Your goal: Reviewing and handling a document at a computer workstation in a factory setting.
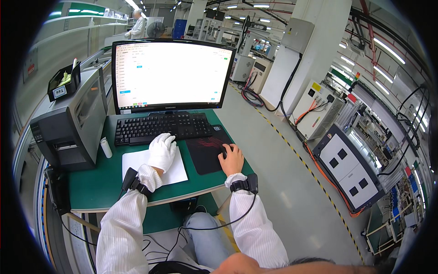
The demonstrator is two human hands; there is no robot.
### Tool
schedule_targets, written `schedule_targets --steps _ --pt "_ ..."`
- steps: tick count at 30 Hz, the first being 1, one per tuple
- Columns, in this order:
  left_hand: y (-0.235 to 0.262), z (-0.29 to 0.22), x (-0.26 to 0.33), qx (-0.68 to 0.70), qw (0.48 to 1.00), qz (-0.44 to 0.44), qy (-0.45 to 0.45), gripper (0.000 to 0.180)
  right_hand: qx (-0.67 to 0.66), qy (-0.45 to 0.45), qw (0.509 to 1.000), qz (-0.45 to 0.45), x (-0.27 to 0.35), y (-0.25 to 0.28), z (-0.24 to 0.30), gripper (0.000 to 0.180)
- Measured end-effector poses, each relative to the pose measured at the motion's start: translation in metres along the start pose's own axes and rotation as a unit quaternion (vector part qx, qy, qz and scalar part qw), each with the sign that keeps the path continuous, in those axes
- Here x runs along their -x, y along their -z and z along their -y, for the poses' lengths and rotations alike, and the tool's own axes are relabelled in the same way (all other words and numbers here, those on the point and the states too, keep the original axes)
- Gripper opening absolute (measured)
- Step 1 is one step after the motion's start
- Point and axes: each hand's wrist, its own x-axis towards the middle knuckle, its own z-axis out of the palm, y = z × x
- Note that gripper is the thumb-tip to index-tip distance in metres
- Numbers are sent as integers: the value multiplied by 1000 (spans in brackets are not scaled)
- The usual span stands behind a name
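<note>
My left hand [162, 152], in a white glove, lies palm down over white paper [137, 165], its fingers stretched toward the front edge of the black keyboard [150, 129]. Nothing shows in its grasp. To the right, my bare right hand [232, 160] is curled round a black computer mouse [224, 150], which it mostly covers. The mouse is at the right side of a black mouse pad [200, 157] with red lines. A monitor [175, 75] behind the keyboard shows a mostly white window. Both wrists wear black strapped devices with cables.
A grey and black label printer [68, 123] stands left on the green table [105, 182], topped by a black bin [66, 84]. A small white bottle [106, 148] is beside it. Cables hang near my legs. Machines and a pillar [303, 59] stand right; another person [138, 25] is far back.
</note>
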Motion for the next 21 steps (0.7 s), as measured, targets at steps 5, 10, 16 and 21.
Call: schedule_targets --steps 5,10,16,21 --pt "4 -3 -2 0 1000 17 6 25 3 1 1000 0 0 1 0 41" --pt "3 -1 -2 -1 1000 7 -1 25 0 6 1000 -5 0 0 1 41" --pt "2 0 -1 -1 1000 4 1 25 0 6 1000 4 0 1 2 41" --pt "1 0 -1 1 1000 7 1 25 2 7 1000 -3 0 -1 -1 42"
